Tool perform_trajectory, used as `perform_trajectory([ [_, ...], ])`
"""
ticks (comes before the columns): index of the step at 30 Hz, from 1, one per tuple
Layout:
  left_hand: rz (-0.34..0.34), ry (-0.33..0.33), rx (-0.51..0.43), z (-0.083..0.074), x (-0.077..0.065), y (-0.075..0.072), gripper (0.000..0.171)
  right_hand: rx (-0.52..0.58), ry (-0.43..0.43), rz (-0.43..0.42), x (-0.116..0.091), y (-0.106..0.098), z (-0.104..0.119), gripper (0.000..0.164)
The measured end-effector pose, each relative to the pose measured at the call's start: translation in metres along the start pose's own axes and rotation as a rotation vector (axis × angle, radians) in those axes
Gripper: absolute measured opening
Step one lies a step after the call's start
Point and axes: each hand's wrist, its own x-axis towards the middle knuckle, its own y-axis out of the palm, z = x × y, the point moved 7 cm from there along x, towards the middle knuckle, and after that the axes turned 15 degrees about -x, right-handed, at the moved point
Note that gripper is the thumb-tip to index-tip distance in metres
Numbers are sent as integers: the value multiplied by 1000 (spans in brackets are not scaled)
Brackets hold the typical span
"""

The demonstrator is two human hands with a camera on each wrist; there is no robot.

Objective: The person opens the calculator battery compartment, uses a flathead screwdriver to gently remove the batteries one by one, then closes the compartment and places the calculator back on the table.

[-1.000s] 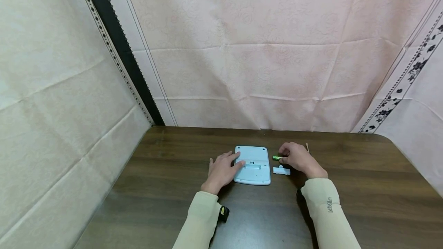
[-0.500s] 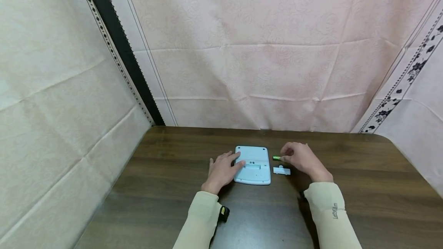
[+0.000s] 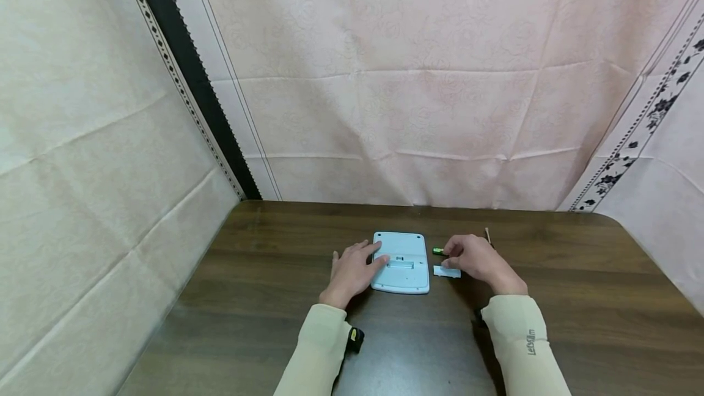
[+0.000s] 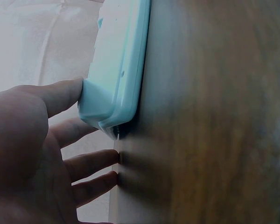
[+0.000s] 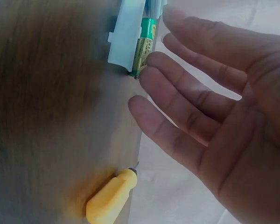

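Note:
A light-blue calculator point(image 3: 401, 280) lies back up on the table, its battery compartment point(image 3: 400, 265) uncovered. My left hand point(image 3: 352, 274) rests at its left side, thumb on the back and fingers spread; in the left wrist view the thumb touches the casing point(image 4: 116, 84) and two fingertips reach the table. Right of the calculator lie a green battery point(image 3: 438, 250) and, nearer me, the light-blue battery cover point(image 3: 447, 272). My right hand point(image 3: 475, 257) hovers by both, fingertips right at the battery point(image 5: 147, 44). Its thumb and fingers stand apart in the right wrist view.
A yellow-handled screwdriver point(image 5: 111, 198) lies on the wooden table point(image 3: 275, 322) beyond the right hand. Pale patterned cloth point(image 3: 440, 109) hangs behind the table's far edge, and more cloth point(image 3: 82, 200) hangs at the left.
My right hand has lowered slightly toward me, its thumb now over the far edge of the battery cover. Left hand, calculator and battery stay practically where they were.

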Motion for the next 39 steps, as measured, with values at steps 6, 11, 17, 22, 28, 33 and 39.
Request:
perform_trajectory([
  [6,1,-14,10,0,1,0,59,-38,8,42,2,5,2,18],
  [11,-5,-26,29,0,2,0,62,-67,8,65,4,10,2,16],
  [17,-13,-24,24,0,1,0,61,-72,5,68,4,11,3,11],
  [22,-21,-23,18,1,1,0,60,-46,4,56,4,10,2,17],
  [28,-31,-20,6,0,0,-1,59,-21,-39,19,3,6,4,15],
  [33,-34,-17,1,0,0,-1,59,-4,-73,-21,2,3,7,13],
  [39,-37,-9,-21,-1,0,-1,56,14,-63,-107,4,-5,10,14],
])
